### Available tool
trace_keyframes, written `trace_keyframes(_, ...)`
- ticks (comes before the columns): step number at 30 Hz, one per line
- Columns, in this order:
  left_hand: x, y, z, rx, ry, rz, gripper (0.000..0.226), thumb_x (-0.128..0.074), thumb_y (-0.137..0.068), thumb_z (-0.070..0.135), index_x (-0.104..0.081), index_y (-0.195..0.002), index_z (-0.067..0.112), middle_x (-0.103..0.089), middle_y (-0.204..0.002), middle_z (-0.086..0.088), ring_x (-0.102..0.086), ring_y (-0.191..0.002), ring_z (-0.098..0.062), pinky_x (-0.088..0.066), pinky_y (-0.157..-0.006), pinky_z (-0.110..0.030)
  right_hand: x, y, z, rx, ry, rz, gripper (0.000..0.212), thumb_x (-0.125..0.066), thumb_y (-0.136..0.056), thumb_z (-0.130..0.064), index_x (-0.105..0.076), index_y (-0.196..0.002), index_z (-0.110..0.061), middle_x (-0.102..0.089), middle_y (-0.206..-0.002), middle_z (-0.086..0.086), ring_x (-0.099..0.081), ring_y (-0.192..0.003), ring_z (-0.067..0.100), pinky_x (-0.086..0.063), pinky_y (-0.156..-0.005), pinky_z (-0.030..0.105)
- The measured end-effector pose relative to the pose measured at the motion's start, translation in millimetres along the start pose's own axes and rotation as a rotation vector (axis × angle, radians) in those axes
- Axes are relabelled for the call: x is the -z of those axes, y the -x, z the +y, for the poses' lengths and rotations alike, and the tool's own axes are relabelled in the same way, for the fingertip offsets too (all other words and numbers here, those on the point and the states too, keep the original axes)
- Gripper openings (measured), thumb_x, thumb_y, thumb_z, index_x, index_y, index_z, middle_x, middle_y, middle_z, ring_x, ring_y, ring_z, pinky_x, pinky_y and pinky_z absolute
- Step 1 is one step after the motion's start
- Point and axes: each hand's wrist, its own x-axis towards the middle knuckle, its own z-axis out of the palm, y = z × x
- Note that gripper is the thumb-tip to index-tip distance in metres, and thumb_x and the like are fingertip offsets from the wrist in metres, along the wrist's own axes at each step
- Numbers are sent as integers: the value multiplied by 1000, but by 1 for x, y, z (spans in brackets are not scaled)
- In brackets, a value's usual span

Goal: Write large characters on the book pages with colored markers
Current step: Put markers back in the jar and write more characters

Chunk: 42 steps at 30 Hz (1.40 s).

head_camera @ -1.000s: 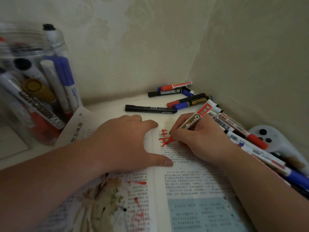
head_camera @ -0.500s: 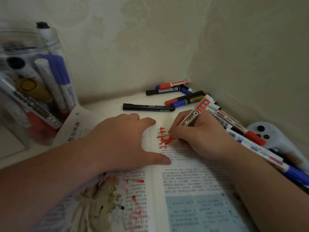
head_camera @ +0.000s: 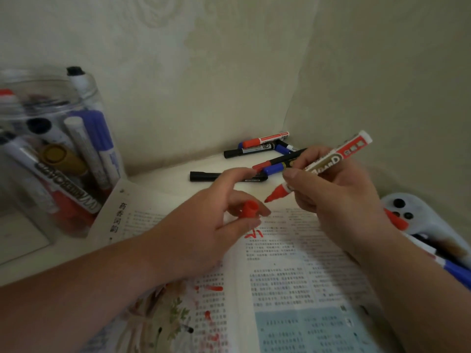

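Holds a red whiteboard marker in the right hand, with fingers and thumb curled round the barrel, the bare felt tip aimed down and to the left, and the white tail end raised toward the wall. Pinches the red cap in the left hand between thumb and fingertips, with the index finger stretched out above it and the open mouth of the cap turned up toward the tip. Tip and cap close together, not touching.

Both hands over the open book, flat on the worktop. Just below the cap, at the top of the right page, a few red marker strokes across the printed text. On the left page, red blots and a printed plant picture, partly hidden under the left forearm.

Behind the hands, a black marker lying flat on the worktop. Farther back in the corner of the walls, a loose cluster of markers in red, black and blue. At far left, a clear plastic jar standing upright, crammed with more markers. At far right, beside the book, a pale blue object with black dots, too blurred to name, with more markers next to it.
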Motion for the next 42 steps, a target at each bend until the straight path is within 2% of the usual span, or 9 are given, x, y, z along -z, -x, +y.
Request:
trace_keyframes(3, 1, 1, 1, -19, 36, 13, 57, -67, -90, 46, -30, -133, 51, -63, -111, 42, -55, -119, 10, -41, -109, -36, 0, 3, -1, 98, -74, -18, 17, -67, -81, -13, -61, -65, -16, -50, -51, -6, -39, -47, 10, -32, -50, 25)
trace_keyframes(8, -3, 1, 0, -94, 2, -3, 72, -64, -88, 57, -21, -146, 54, -67, -111, 35, -55, -126, -10, -39, -109, -46, -2, 6, 0, 157, -73, -117, 12, -62, -83, -8, -57, -73, -7, -56, -52, -8, -52, -46, 1, -39, -51, 11)
trace_keyframes(15, -6, 2, 2, -117, -26, -40, 84, -60, -85, 58, -14, -155, 46, -65, -110, 39, -50, -122, 7, -28, -113, -31, -6, 9, 0, 185, 18, -136, 16, -65, -83, -10, -56, -70, -4, -53, -56, -4, -47, -50, 5, -40, -51, 17)
trace_keyframes(19, -6, 5, 0, -97, -64, -11, 86, -68, -87, 50, -10, -149, 61, -63, -110, 36, -44, -117, 9, -35, -100, -19, -12, 11, 3, 57, 320, -313, 22, -73, -86, -20, -59, -70, -15, -63, -65, 10, -61, -63, 32, -55, -61, 49)
trace_keyframes(21, -7, 5, 0, -77, -61, -24, 85, -67, -88, 50, -8, -147, 63, -61, -114, 32, -43, -118, 6, -40, -97, -24, -12, 11, 4, 49, 393, -358, 22, -75, -90, -21, -62, -72, -21, -65, -65, 1, -61, -61, 19, -55, -61, 37)
trace_keyframes(26, -9, 2, 0, -76, -14, -124, 85, -58, -88, 56, -5, -155, 50, -62, -117, 40, -44, -123, 19, -30, -112, -26, -7, 9, 1, 287, 239, -81, 9, -70, -86, -20, -67, -94, -16, -66, -79, 9, -62, -71, 30, -53, -64, 47)
trace_keyframes(29, -9, 3, -3, -68, -70, -115, 82, -60, -91, 53, -7, -154, 49, -60, -114, 44, -38, -126, 16, -30, -110, -24, -13, 10, 8, 397, 207, -22, 41, -78, -86, -10, -57, -114, -32, -69, -88, 19, -67, -76, 39, -54, -63, 52)
trace_keyframes(38, -8, 2, -11, -59, -51, -140, 83, -68, -92, 43, -12, -153, 48, -63, -109, 43, -46, -125, 4, -37, -109, -36, -25, 14, 16, 622, 292, 123, 27, -76, -84, -5, -68, -103, -23, -70, -80, 15, -67, -63, 31, -53, -53, 43)
trace_keyframes(42, -3, 5, -9, -128, 10, -81, 57, -75, -87, 41, -45, -135, 43, -67, -117, 20, -58, -120, -9, -47, -101, -40, -23, 17, 19, 590, 328, 9, 38, -71, -89, -10, -62, -122, -26, -66, -87, 1, -65, -67, 24, -53, -58, 39)
